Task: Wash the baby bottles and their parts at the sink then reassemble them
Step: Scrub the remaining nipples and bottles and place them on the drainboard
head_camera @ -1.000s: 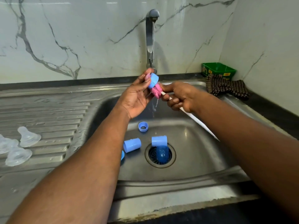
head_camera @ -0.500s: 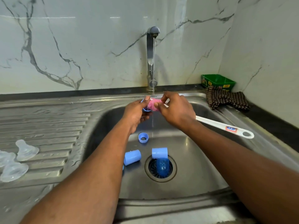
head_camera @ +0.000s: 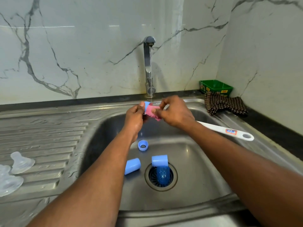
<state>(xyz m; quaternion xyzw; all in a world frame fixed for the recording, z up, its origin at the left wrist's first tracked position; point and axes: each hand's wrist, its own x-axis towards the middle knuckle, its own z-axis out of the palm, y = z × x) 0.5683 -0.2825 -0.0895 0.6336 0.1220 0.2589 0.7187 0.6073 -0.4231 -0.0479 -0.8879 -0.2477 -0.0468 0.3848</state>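
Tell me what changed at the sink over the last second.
The brush swung round: its white handle, earlier pointing down toward the camera, now sticks out to the right over the sink rim. The right hand shifted its grip up to the pink sponge head. The left hand still holds the blue ring under the tap. Basin parts stayed put.

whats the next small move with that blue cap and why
Probably twist the pink brush head inside the blue cap: the left hand holds the cap under the running tap, and the right hand pinches the brush against it.
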